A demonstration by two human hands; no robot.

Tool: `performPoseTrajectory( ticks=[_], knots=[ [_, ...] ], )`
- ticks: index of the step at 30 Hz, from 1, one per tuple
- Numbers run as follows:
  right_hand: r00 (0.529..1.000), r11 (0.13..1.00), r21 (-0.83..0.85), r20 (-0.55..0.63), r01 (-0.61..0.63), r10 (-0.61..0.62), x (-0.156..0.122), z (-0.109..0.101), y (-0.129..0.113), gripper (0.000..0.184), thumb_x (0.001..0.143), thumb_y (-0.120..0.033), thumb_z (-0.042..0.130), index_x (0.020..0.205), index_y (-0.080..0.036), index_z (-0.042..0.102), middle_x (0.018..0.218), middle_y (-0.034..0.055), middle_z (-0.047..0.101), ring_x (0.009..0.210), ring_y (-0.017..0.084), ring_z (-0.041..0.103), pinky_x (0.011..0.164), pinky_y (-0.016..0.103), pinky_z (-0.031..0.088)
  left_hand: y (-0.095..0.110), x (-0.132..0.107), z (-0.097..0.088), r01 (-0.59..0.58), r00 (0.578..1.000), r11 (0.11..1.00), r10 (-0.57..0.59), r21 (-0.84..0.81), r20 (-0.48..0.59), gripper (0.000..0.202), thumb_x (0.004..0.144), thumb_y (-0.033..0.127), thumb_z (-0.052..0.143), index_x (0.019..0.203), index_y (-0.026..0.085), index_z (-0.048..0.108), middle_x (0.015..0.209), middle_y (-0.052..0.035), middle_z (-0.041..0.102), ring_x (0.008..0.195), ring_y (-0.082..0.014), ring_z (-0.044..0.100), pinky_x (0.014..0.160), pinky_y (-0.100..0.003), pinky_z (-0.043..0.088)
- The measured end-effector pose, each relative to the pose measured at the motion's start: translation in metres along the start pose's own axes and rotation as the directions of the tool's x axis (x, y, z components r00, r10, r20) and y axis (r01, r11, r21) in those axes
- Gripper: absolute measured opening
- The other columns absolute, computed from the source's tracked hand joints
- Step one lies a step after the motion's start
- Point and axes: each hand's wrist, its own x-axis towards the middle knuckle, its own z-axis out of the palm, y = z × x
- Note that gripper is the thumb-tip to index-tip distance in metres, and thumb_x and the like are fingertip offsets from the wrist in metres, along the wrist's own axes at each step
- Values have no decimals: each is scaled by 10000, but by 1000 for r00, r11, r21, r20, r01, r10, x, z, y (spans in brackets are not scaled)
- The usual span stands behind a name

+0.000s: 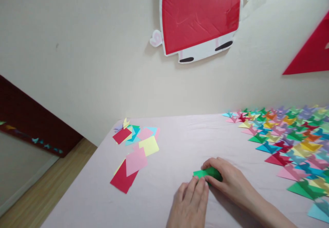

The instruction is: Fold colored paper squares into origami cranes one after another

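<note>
Green paper (203, 173) was on the surface (174, 152), near side, right of centre, between the two hands. Right hand (224, 175) came in from the right, thumb on the near side and fingers on the far side, pinching the paper's right part. Left hand (190, 200) was on the near side, palm down, fingers extended side by side, fingertips on the paper's near edge. Left thumb hidden, so can't tell if that hand gripped or only pressed. Hands nearly met: left fingertips just beside the right thumb.

Paper looked plain bright green, small, longer left to right than near to far. Left end poked out clear of the fingers, lighter there; right part sat darker in the right hand's shade. Near edge and right end covered by fingers, so full outline and fold count can't be read.

Well left of the hands: loose sheets (136, 161) in red, pink, yellow, blue and green, overlapping. Small yellow piece (125, 123) stood upright at their far end. Right: folded shapes (295, 136), many colours, in close rows running far to near. Far side: wall (102, 49) with a red-and-white cutout (200, 12).
</note>
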Motion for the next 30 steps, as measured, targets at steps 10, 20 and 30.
performPoseTrajectory(
  ticks=[10, 20, 30],
  knots=[
    [998, 1000, -2, -50, 28, -28, 1, 5, 7, 185, 871, -306, 472, 886, -243, 645, 876, 49, 700, 832, 228, 646, 765, 353, 486, 1, -7, -4, 125, 952, 943, -26, -309, 306, 872, 913, 748, 272, 1522, 123, 266, 1485, -104, 455, 1361, -255, 406, 1052, -374, 338],
    [995, 999, -29, -89, 43, -45, 0, 8, 6, 183, 878, -286, 474, 865, -234, 649, 851, 40, 694, 822, 220, 645, 751, 339, 479, -1, -2, -11, 186, 906, 909, -11, -373, 424, 869, 911, 739, 320, 1522, 123, 262, 1545, -119, 343, 1403, -279, 349, 1094, -442, 317],
    [993, 997, -59, -110, 45, -51, 0, 9, 1, 164, 861, -242, 470, 837, -238, 632, 822, 42, 682, 803, 217, 631, 721, 330, 471, 0, 5, -12, 155, 911, 929, -3, -335, 413, 815, 871, 757, 395, 1437, 172, 443, 1476, -155, 453, 1332, -331, 428, 1055, -498, 351]
  ],
)
